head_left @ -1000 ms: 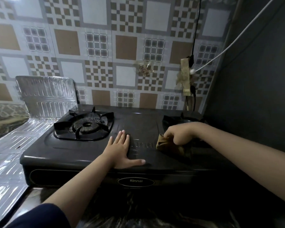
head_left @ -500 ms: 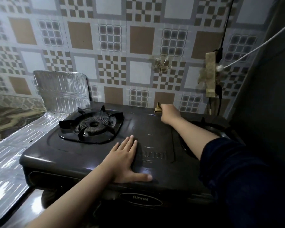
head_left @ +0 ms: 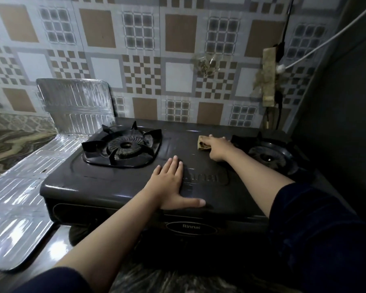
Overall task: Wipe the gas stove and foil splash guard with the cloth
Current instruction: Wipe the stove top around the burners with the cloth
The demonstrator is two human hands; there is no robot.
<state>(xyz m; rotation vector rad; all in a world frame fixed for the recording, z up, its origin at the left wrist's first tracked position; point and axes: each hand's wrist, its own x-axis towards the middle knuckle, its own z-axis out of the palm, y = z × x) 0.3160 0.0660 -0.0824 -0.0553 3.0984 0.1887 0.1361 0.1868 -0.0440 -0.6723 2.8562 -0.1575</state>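
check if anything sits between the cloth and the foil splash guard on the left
Yes. The right hand holds the cloth on the stove top between the burners. The left burner's raised grate sits between the cloth and the foil splash guard. The left hand lies nearer the front.

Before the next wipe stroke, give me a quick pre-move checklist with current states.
1. Cloth under the right hand: ok, the hand lies over it on the stove top between the burners, cloth edge showing at the fingertips.
2. Stove braced: ok, left hand lies flat, fingers straight, on the gas stove near its front edge.
3. Burners off: cannot tell for certain; no flame shows at the left burner or the right burner.
4. Stroke path on the top panel: ok, nothing loose lies between the burners.
5. Foil splash guard wiped: cannot tell; it stands behind and left of the stove, neither hand on it.
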